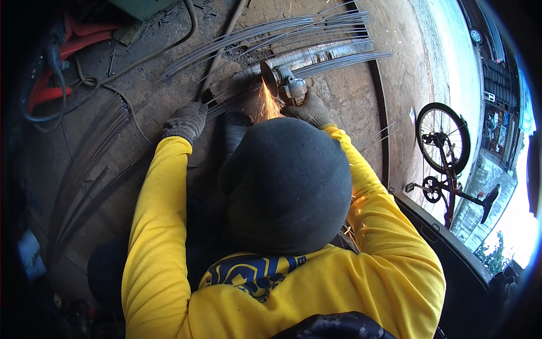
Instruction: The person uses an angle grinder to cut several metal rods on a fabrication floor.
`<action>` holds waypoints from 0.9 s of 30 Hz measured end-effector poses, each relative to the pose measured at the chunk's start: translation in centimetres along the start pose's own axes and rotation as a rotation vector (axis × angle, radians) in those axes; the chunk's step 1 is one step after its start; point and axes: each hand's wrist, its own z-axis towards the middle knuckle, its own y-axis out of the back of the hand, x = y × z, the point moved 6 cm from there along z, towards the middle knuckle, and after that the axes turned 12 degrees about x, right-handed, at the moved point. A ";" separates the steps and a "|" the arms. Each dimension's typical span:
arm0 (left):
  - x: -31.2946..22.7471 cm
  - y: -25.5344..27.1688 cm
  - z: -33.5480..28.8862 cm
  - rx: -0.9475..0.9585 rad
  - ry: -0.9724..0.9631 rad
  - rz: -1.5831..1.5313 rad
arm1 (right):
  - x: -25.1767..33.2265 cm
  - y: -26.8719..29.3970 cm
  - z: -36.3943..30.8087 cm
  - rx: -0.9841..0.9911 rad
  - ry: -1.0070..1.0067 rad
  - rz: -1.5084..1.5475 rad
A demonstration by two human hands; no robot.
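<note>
My right hand (312, 111), in a grey knit glove, grips an angle grinder (293, 89). The grinder's disc (269, 78) stands on edge against thin metal rods, and orange sparks (267, 104) spray from it toward me. In a matching glove, my left hand (185, 121) is closed around the left end of the rods (217, 108), to the left of the disc. A metal bar (248, 73) lies across just beyond the rods. Part of the grinder's body is hidden behind my right hand and the dark head covering.
Bundles of thin rods (265, 28) lie beyond the grinder, and more rods (107, 135) at the left. Cables (141, 63) cross the floor near red-handled equipment (79, 39). A metal rail (379, 96) runs along the right; a bicycle (446, 152) stands past it.
</note>
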 end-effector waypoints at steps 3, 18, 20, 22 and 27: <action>0.0 -0.2 0.2 -0.006 -0.007 -0.007 | 0.9 0.3 -0.7 -0.021 0.017 0.022; 0.6 -0.8 1.1 -0.078 -0.025 -0.018 | -0.9 -0.2 1.6 -0.027 0.012 0.036; 0.8 -0.7 0.6 -0.080 -0.014 -0.022 | 0.6 -0.1 0.3 -0.020 0.034 0.023; 0.3 -0.3 0.3 -0.028 -0.005 -0.009 | 0.9 0.2 -0.1 -0.024 0.028 0.007; 0.2 -0.3 0.3 -0.018 -0.017 -0.005 | 1.2 0.1 -1.1 -0.008 0.005 0.064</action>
